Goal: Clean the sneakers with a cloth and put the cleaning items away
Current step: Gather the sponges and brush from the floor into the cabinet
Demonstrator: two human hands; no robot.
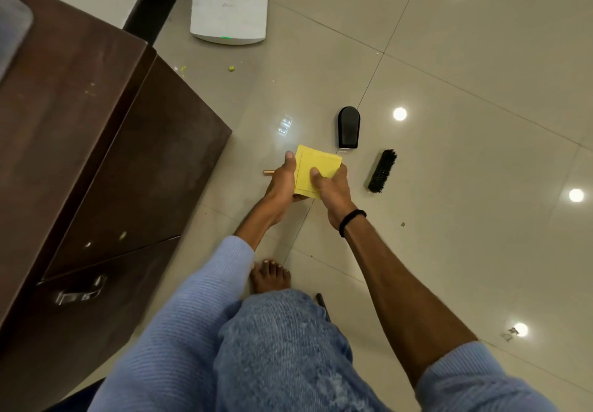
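Both hands meet above the pale glossy tiled floor [449, 235], each clamped on the same folded square of yellow cloth [321, 163]; from the left, a dark brown wooden cabinet [112, 142] fills that side; a small copper-coloured tube [268, 172] lies on the tiles, partly hidden behind the left hand [282, 183]; that hand lays its thumb along the cloth's left edge, fingers curled beneath; the right hand [332, 191], a black band at its wrist, presses its thumb on top, fingers wrapped under; the cloth is neatly squared, probably folded for putting away; just right, a black oval polish applicator [348, 127] and a wooden brush with black bristles [382, 171] lie near each other on the floor, likely kept within reach; no sneakers are in view.
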